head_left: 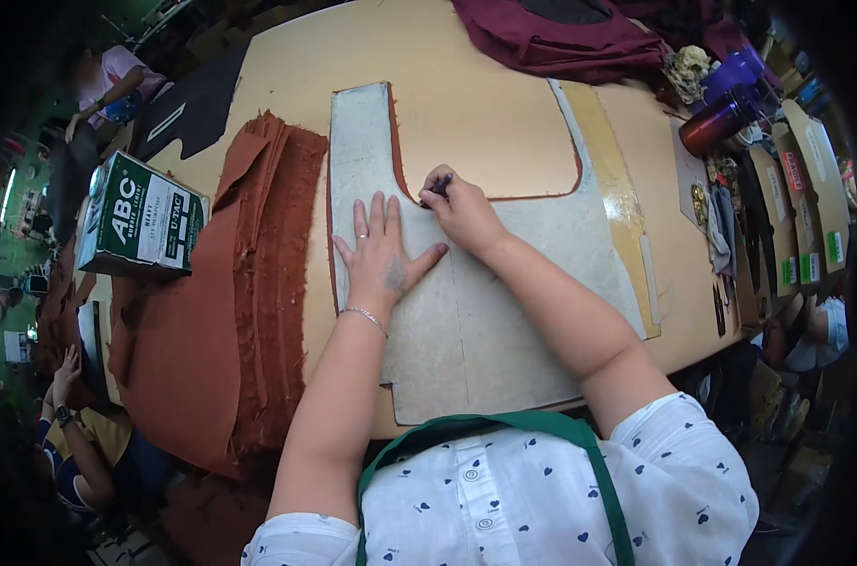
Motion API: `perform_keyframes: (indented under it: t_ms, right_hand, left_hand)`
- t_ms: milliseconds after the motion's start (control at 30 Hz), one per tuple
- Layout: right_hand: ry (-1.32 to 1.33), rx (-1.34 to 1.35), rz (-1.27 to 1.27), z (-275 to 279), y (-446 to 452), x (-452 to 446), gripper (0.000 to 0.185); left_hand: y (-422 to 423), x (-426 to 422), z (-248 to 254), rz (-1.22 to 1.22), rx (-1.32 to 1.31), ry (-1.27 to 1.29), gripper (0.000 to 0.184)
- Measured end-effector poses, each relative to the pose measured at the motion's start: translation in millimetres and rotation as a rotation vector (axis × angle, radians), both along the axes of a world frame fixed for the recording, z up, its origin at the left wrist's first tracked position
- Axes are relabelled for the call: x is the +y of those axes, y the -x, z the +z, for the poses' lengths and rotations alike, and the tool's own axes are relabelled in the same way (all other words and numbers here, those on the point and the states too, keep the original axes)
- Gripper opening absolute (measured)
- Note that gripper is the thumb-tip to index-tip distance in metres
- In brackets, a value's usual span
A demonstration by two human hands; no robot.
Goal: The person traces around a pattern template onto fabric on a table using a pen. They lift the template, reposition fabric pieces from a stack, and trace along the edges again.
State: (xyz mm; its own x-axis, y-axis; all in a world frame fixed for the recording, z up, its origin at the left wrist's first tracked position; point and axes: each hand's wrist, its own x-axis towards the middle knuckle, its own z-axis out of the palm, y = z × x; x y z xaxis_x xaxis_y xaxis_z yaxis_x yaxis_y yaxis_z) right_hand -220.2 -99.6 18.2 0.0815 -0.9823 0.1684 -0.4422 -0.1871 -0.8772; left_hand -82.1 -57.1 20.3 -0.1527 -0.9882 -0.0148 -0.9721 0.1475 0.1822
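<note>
Head view: a pale sheet with a U-shaped cutout lies over rust cloth on the tabletop, close to its near edge. The left hand is spread flat on the sheet; the right hand pinches a small dark tool at the cutout's rim. A rust stack lies towards the near left corner, a can near the left edge.
</note>
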Motion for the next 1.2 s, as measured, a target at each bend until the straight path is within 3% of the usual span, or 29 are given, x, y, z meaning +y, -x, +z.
perform_keyframes:
  t_ms: [167, 267, 467, 600, 700, 1000, 1133, 1200]
  right_hand:
    - [-0.142, -0.033, 0.068, 8, 39, 3, 0.011]
    - [-0.04, 0.046, 0.061, 8, 32, -1, 0.012]
    - [0.01, -0.171, -0.06, -7, -15, -22, 0.014]
    - [-0.002, -0.096, -0.051, -6, -18, -24, 0.013]
    - [-0.013, 0.069, -0.027, -2, 19, -7, 0.013]
    - [-0.11, 0.049, -0.125, 0, 154, 18, 0.01]
    - [-0.016, -0.217, -0.227, -3, 182, 21, 0.013]
    - [-0.045, -0.287, -0.201, -7, 188, 19, 0.012]
  left_hand:
    - [1, 0, -3, 0.012, -0.011, 0.017, 0.094]
    - [2, 0, -3, 0.018, -0.023, 0.021, 0.094]
    - [5, 1, 2, 0.026, -0.063, -0.02, 0.092]
    - [4, 0, -2, 0.023, -0.061, 0.012, 0.095]
    - [3, 0, -5, 0.025, -0.068, 0.028, 0.094]
    - [7, 2, -3, 0.03, -0.066, 0.021, 0.093]
    - [20, 18, -12, -0.12, -0.099, 0.226, 0.071]
    - [43, 38, -6, -0.231, -0.038, 0.186, 0.061]
